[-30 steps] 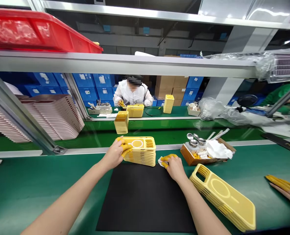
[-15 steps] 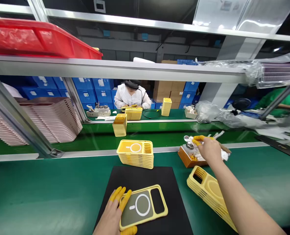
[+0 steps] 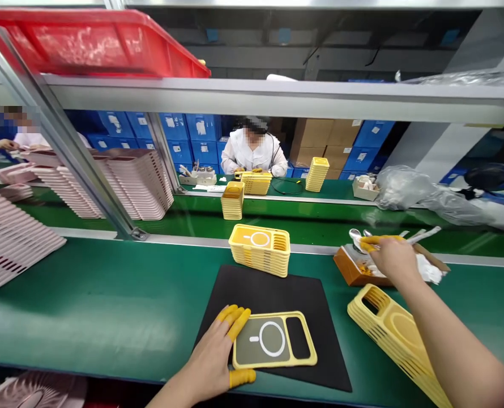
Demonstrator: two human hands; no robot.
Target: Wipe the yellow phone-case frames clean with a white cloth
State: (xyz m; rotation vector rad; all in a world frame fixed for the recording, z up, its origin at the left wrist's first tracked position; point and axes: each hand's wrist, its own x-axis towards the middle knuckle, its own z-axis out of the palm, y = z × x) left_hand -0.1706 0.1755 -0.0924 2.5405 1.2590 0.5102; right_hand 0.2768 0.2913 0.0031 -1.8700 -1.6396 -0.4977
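A phone case [image 3: 263,340] with a yellow frame, a greyish see-through back and a white ring lies on a black mat [image 3: 332,362]. My left hand [image 3: 218,345], in yellow finger cots, grips its left end, fingers at the upper corner and thumb at the lower one. My right hand [image 3: 392,255], also in yellow finger cots, reaches over a small cardboard box [image 3: 349,266]. Its fingers are pressed together beside a round metal lid [image 3: 354,235]; what they hold is hidden. White wipes or tissue [image 3: 428,269] and orange bits lie in the box.
Stacked yellow cases [image 3: 260,255] stand behind the mat; another stack [image 3: 398,334] lies under my right forearm. Pink stacks [image 3: 14,243] are at the left. A metal post [image 3: 77,141] and shelf bar [image 3: 252,99] cross ahead, bearing a red bin [image 3: 99,45]. A co-worker [image 3: 254,147] sits opposite.
The view has shifted, so the bench appears farther left and more of it shows. My left hand still grips the phone case, which lies straighter. My right hand stays at the box.
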